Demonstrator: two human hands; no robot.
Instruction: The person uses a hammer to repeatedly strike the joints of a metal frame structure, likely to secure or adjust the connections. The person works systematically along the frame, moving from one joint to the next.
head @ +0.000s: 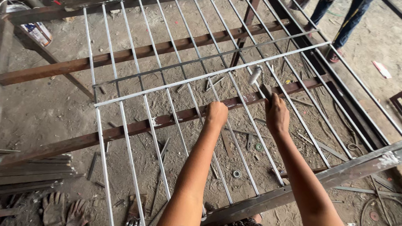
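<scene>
The left hand (217, 114) is clenched around a thin bar of a steel grille (131, 93) lying on rusty beams (113, 132). Just beside it, the right hand (277, 115) grips a hammer (259, 81) by its handle. The grille looks stiff and heavy, best gripped by its bars.

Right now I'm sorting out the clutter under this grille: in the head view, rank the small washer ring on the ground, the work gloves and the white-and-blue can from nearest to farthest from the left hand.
From the left hand:
1. Small washer ring, on the ground just below-right.
2. Work gloves, lower left on the ground.
3. White-and-blue can, far upper left.
</scene>
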